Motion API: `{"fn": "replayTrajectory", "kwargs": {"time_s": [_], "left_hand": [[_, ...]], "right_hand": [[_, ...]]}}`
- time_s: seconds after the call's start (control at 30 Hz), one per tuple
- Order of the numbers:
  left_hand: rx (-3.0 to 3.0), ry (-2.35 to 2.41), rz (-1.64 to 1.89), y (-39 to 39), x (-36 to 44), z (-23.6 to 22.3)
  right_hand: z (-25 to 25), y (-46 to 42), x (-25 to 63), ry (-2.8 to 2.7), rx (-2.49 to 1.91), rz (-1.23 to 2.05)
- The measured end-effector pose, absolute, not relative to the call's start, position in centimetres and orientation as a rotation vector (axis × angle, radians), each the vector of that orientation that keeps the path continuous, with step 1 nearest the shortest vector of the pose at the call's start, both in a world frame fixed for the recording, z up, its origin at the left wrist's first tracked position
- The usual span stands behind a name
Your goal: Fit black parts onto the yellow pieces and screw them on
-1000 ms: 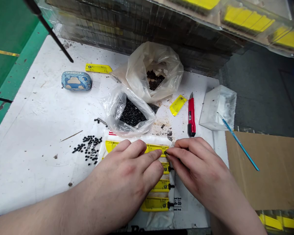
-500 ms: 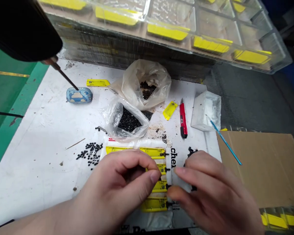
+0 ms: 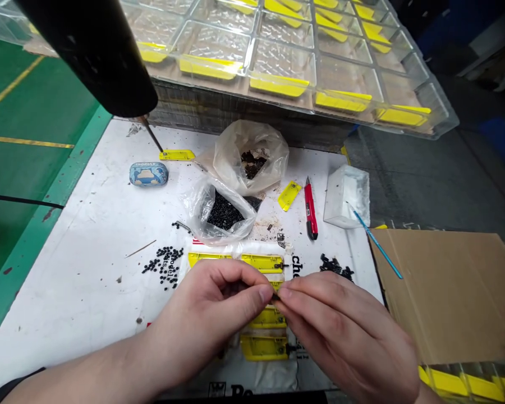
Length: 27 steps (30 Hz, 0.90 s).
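My left hand [image 3: 219, 308] is closed, thumb and forefinger pinching a tiny dark part [image 3: 275, 295]. The fingertips of my right hand [image 3: 345, 325] meet it from the other side and also pinch the part, whose kind I cannot make out. Beneath the hands, several yellow plastic pieces [image 3: 264, 349] lie in rows, some with a small black fitting at the right end; my hands hide some of them. Beyond my right hand is a pile of black fittings [image 3: 335, 267]. Small black round pieces [image 3: 167, 268] are scattered left of the rows.
A black power screwdriver [image 3: 109, 67] hangs at upper left. Two plastic bags, one with black pieces [image 3: 225, 210], stand behind the hands. A red utility knife [image 3: 310, 210], white box [image 3: 340, 196], blue stick [image 3: 379, 245] and blue case [image 3: 148, 174] lie around. A clear compartment tray [image 3: 280, 84] spans the back.
My right hand has moved left until its fingertips meet those of my left hand at the small part. The head view has shifted slightly.
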<state>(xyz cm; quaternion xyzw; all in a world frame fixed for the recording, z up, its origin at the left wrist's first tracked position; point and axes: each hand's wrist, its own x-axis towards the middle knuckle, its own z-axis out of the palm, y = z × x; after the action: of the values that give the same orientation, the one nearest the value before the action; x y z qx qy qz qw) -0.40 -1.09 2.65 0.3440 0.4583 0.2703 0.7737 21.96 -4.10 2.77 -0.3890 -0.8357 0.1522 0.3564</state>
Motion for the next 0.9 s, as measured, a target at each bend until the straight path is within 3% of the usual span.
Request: {"fn": "replayTrajectory", "kwargs": {"time_s": [0.23,0.43,0.63,0.9], "left_hand": [[1.076,0.985,0.631,-1.1,-0.6,2.8],[1.980,1.099,0.833,-2.3,-0.9,1.8],[2.486,0.963,0.519,-2.5,-0.6,0.5],[2.521,0.888,0.373,-2.2,0.1,0.2]], "right_hand": [[2.4,-4.9,23.1,-2.212,-1.007,0.492],[2.7,-4.8,25.1,-2.408,-1.180,0.416],[2.4,-4.5,24.9,-2.607,-1.258,0.414],[1.9,-4.1,24.2,-2.623,-1.267,0.386]]}}
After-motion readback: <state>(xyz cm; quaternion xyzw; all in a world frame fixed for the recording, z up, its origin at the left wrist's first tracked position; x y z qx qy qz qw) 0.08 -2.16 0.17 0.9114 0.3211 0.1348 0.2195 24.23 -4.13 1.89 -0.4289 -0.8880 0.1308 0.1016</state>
